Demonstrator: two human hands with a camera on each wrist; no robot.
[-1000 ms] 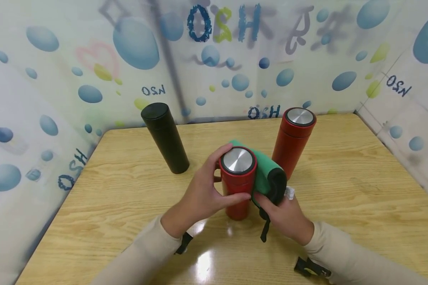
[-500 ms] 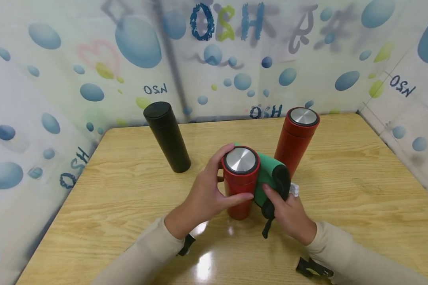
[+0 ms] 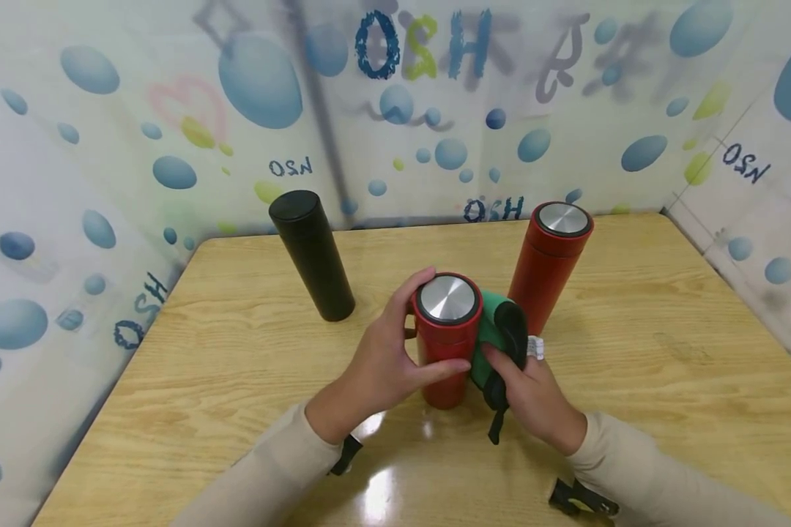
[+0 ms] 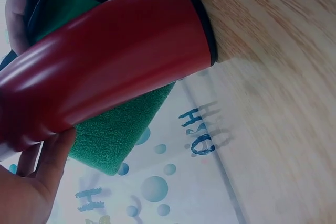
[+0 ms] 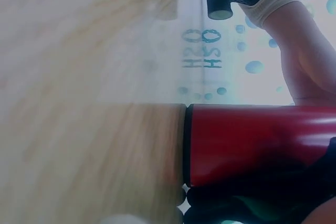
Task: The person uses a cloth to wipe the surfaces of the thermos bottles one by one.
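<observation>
My left hand point(image 3: 382, 359) grips a red thermos point(image 3: 443, 348) with a steel-topped lid, upright at the front middle of the table. Its thumb lies across the near side, its fingers round the back. In my right hand point(image 3: 539, 402) is a green terry cloth point(image 3: 491, 333) with black edging, a dangling strap and a white tag; the thumb pinches it against the thermos's right side. The left wrist view shows the cloth point(image 4: 123, 135) spreading behind the thermos point(image 4: 115, 61). Most of the right fingers are hidden behind the cloth.
A second red thermos point(image 3: 546, 271) stands behind the right hand, close to the cloth. Further left, a black thermos point(image 3: 313, 256) stands on the wooden table point(image 3: 237, 351). A patterned wall point(image 3: 395, 176) borders the table's back edge.
The cloth's top corner, which showed above the thermos, has dropped behind it. My right hand has shifted slightly and its thumb sits higher on the cloth. The left hand keeps its grip.
</observation>
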